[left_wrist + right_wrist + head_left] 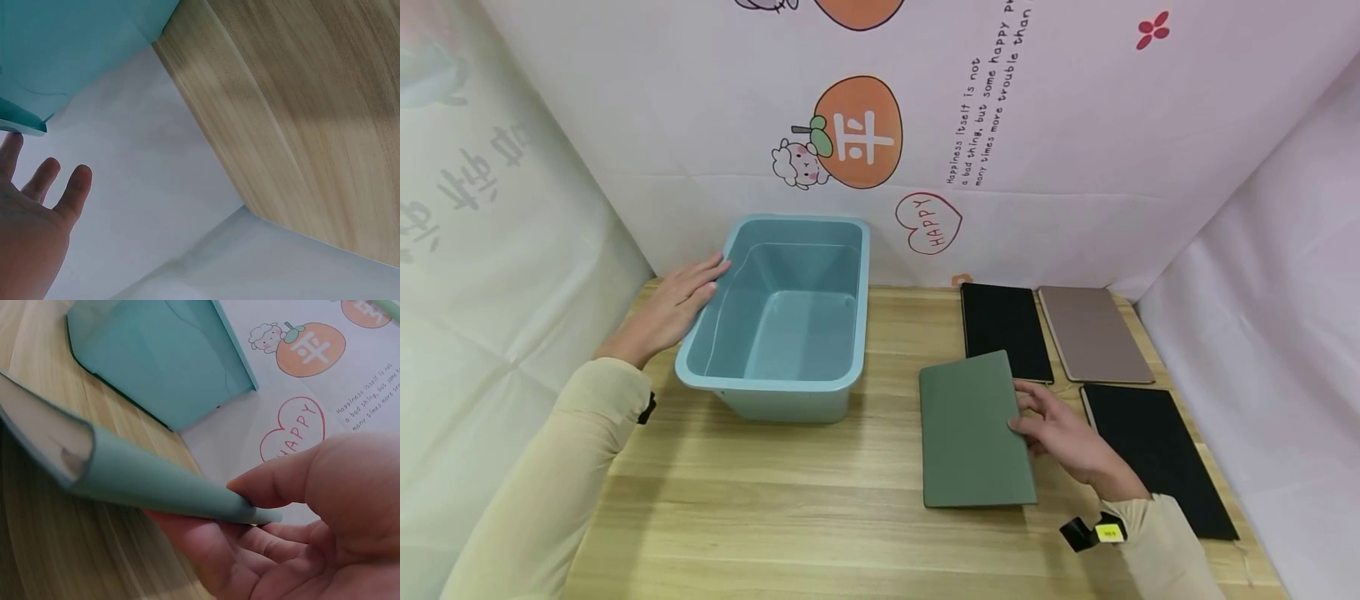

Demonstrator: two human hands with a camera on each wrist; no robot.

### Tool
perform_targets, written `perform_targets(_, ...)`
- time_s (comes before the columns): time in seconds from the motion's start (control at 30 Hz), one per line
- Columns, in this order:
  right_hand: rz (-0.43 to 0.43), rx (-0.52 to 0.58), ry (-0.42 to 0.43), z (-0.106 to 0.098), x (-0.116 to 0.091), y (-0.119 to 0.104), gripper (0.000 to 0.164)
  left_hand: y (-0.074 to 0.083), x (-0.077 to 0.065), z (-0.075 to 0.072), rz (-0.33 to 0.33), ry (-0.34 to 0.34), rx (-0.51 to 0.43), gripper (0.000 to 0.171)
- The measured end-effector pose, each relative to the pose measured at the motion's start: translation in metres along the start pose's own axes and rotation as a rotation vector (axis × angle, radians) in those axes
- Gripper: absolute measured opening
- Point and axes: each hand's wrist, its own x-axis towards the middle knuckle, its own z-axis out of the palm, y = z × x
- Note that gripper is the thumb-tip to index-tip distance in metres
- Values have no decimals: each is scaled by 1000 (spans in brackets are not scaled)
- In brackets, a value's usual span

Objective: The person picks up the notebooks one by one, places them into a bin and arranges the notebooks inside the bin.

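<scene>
My right hand [1063,433] pinches a green notebook [973,433] by its right edge, thumb above and fingers beneath. In the right wrist view, the notebook [162,478] is tilted above the wooden table, its spine and page ends showing. At the left, my left hand [681,304] rests on the rim of an empty blue plastic bin [793,404], its fingers fairly straight. One fingertip of the left hand [37,219] touches the underside of the bin's rim [25,128] in the left wrist view.
A black notebook [1000,321] and a brownish-pink notebook [1097,333] lie at the table's back right. Another black notebook [1161,458] lies nearer, beside my right wrist. White printed cloth [1037,233] walls the back and sides of the wooden table [775,517].
</scene>
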Motion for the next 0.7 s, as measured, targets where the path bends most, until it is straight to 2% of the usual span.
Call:
perform_targets(0.33, -25, -6, 30, 1, 5, -9, 72, -4, 0, 1, -18, -7, -12, 54)
perform_targets(0.47, -27, 11, 33, -3, 6, -17, 72, -3, -1, 1, -25, -10, -24, 54)
perform_targets(0.7, -79, 21, 34, -12, 7, -30, 72, -5, 1, 1, -14, -10, -35, 54)
